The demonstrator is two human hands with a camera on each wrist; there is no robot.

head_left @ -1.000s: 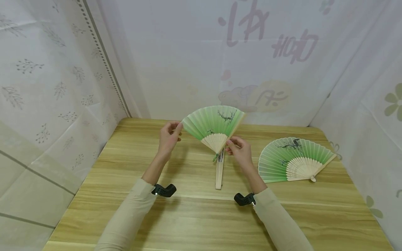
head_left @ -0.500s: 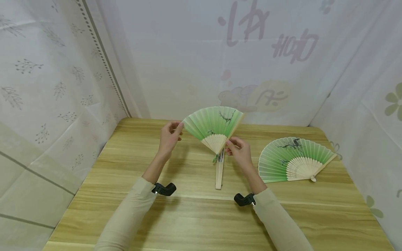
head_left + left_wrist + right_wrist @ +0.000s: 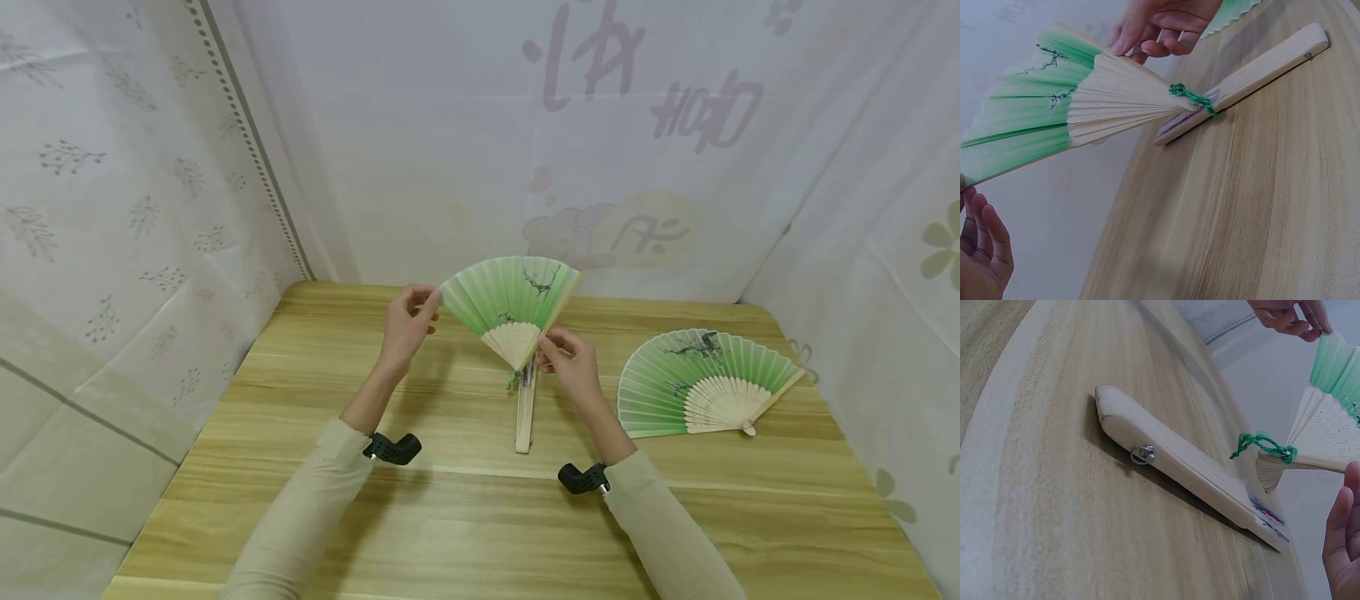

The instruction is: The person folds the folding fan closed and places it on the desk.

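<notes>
A partly spread green folding fan (image 3: 510,296) with a dark branch print is held up over the table. Its left edge is pinched at the top corner by my left hand (image 3: 405,329). On the opposite side, my right hand (image 3: 573,360) pinches the pale outer rib low down. A green cord (image 3: 1191,99) hangs from the fan's pivot in the left wrist view. Below it lies a folded fan (image 3: 524,417) with pale ribs, its far end hidden behind the held one. The right wrist view shows a metal pivot ring (image 3: 1143,454) on that folded fan.
To the right, a second green fan (image 3: 705,383) lies spread on the wooden table (image 3: 465,525). Printed white cloth (image 3: 420,150) hangs behind the table and along both sides. Each wrist wears a black camera mount, such as the left mount (image 3: 396,450).
The held fan has narrowed slightly as its two edges came a little closer together. My left hand has shifted slightly to the right. The fans on the table have stayed in place.
</notes>
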